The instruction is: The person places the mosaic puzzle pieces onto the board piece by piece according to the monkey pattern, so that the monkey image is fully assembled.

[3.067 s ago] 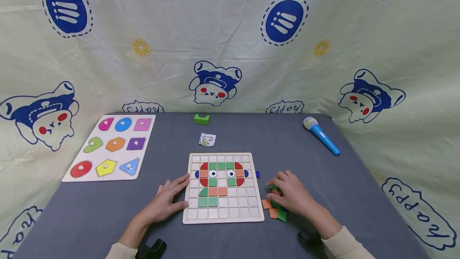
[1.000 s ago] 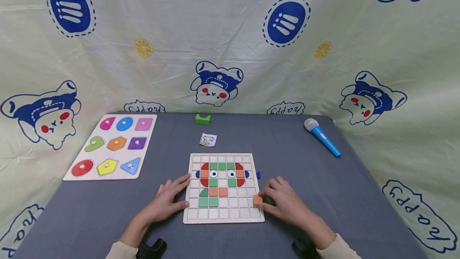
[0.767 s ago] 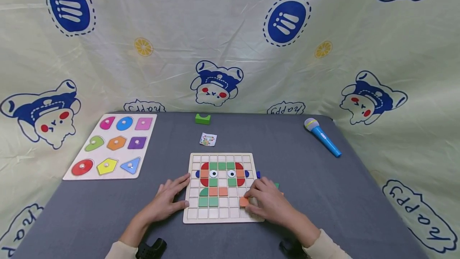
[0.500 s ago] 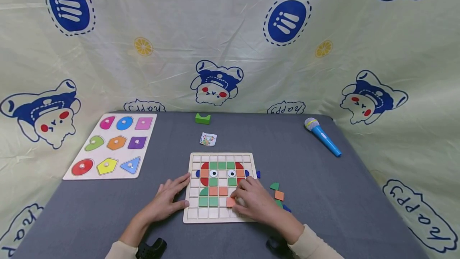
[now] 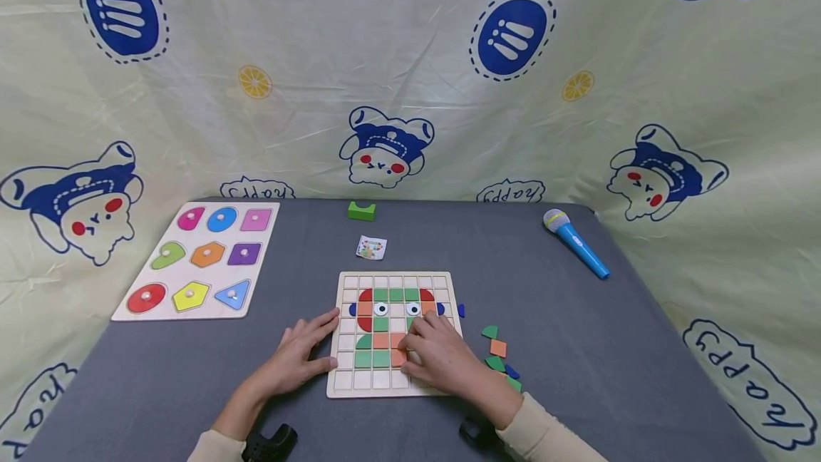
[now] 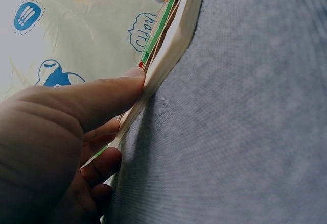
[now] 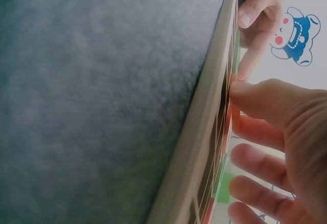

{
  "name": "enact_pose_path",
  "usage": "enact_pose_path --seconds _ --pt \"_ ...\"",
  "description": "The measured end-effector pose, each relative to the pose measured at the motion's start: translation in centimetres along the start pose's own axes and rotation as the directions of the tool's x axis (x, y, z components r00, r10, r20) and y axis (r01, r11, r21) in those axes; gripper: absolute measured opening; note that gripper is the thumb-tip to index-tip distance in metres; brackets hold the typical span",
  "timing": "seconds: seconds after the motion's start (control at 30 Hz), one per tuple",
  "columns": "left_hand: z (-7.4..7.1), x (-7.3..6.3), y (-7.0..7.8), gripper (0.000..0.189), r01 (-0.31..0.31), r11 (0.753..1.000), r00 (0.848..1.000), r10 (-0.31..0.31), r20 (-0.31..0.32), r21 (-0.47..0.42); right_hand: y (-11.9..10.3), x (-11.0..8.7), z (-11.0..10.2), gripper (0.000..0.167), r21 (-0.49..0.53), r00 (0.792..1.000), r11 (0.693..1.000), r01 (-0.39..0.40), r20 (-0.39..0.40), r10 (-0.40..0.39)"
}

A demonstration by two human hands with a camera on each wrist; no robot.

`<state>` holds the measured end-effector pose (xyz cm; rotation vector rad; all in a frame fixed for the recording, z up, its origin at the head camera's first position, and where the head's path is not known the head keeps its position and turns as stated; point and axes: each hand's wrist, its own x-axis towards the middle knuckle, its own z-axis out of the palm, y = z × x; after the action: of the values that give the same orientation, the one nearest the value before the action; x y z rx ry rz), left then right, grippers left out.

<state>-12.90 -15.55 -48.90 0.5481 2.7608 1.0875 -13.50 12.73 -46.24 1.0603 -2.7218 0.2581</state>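
A pale wooden grid board (image 5: 362, 386) lies before me, partly filled with red, green, orange and blue tiles and two eye tiles. My right hand (image 5: 445, 356) pinches an orange square tile (image 5: 397, 358) between thumb and index finger, right of two green square tiles (image 5: 372, 358). In the right wrist view that orange tile (image 7: 235, 118) stands edge-on at the thumb tip, its other fingers spread. It is unclear whether the tile sits fully in its cell. My left hand (image 5: 291, 358) rests against the board's left edge, fingers extended. Its thumb (image 6: 115, 94) touches the rim in the left wrist view.
Loose tiles lie right of the board, among them an orange square (image 5: 498, 348) and a green quarter-round (image 5: 490, 332). Behind are a small picture card (image 5: 371, 247) and a green block (image 5: 362, 212). A shape puzzle (image 5: 221, 284) lies left, a blue toy microphone (image 5: 577, 244) right.
My right hand has taken an orange square tile from the loose pile and carried it left across the board to beside the green squares. The left hand has stayed at the board's edge.
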Motion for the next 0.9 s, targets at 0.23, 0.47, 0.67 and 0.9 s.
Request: enact_pose_path --seconds 0.23,0.47,0.67,0.9 --pt "-0.10 -0.08 0.02 0.069 -0.026 1.000 1.000 0.026 -0.013 0.005 -0.08 0.04 -0.11 0.014 0.001 1.000 1.000 0.002 0.005 -0.002" --pt "-0.04 -0.06 0.01 0.069 -0.025 1.000 1.000 0.025 -0.009 0.004 -0.15 0.09 0.00 0.015 -0.008 1.000 1.000 0.005 0.011 -0.005" --pt "0.01 -0.03 0.02 0.069 -0.013 1.000 1.000 0.013 -0.011 0.002 -0.04 0.07 0.12 0.015 -0.005 1.000 1.000 0.000 0.015 0.000" --pt "0.04 0.01 0.04 0.069 -0.002 1.000 1.000 0.002 -0.009 0.000 0.58 -0.42 0.07 0.018 0.006 0.999 1.000 -0.022 -0.024 0.022"
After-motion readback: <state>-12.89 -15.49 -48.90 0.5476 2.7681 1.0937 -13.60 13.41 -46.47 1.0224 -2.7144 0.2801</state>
